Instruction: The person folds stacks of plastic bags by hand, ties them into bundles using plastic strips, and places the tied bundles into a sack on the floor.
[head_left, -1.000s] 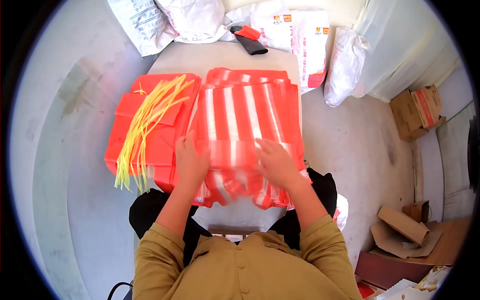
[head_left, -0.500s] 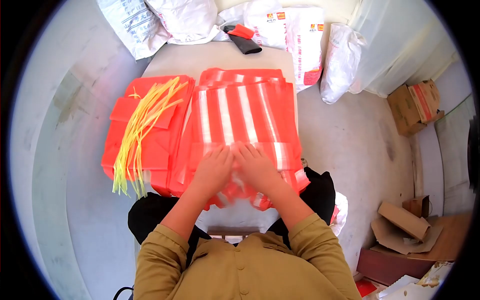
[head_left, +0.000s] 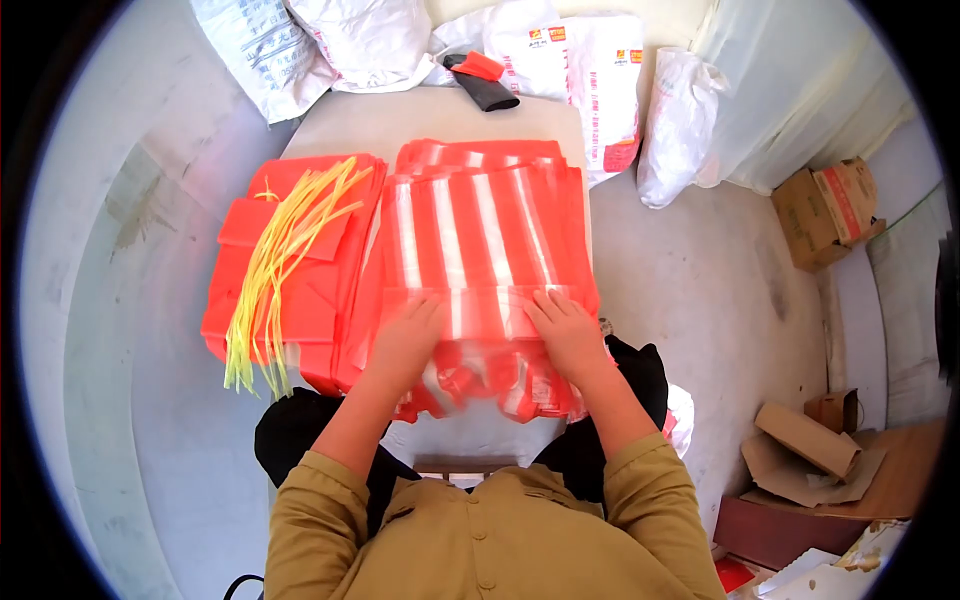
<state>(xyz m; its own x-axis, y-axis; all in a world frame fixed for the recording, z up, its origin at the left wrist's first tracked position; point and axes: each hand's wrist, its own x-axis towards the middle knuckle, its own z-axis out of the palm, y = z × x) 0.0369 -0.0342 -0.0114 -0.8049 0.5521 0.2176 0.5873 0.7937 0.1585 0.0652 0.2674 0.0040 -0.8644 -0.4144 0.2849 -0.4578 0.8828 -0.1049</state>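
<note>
I see left hand (head_left: pixel 410 332) and right hand (head_left: pixel 565 328) open, palms down, on the red-and-white striped, thin-sheet stack's (head_left: pixel 470 225) near fold (head_left: pixel 485 313), presumably keeping it flat.

The left hand (head_left: pixel 408 335) and right hand (head_left: pixel 567 330), together at the middle of the striped plastic's (head_left: pixel 470 230) folded edge half a second ago, have now parted, one moved leftward, the other rightward.

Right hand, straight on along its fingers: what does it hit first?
Likely the red-and-white striped stack: the right hand seems to rest on its near part, so it would skim the top. Exact depth unclear.
</note>
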